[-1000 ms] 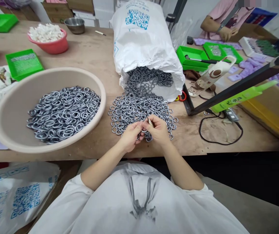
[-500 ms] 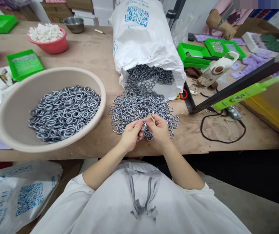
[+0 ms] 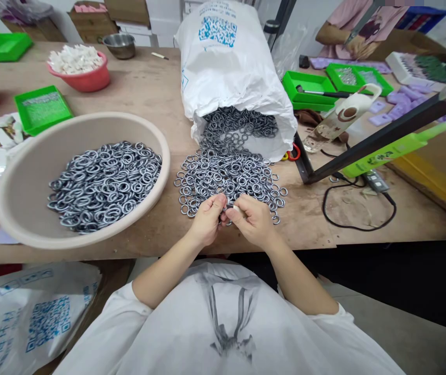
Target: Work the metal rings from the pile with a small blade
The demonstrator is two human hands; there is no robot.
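Pinching a small dark piece (image 3: 229, 206) between left grip (image 3: 206, 221) and right grip (image 3: 254, 221), over loose rings (image 3: 232, 174), likely light, stiff, slick; best taken by the rim.

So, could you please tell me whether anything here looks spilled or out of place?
Shiny grey rings spill from the white printed sack onto the brown wooden table, some scattered loosely at the heap's edges: untidy, though perhaps deliberate.
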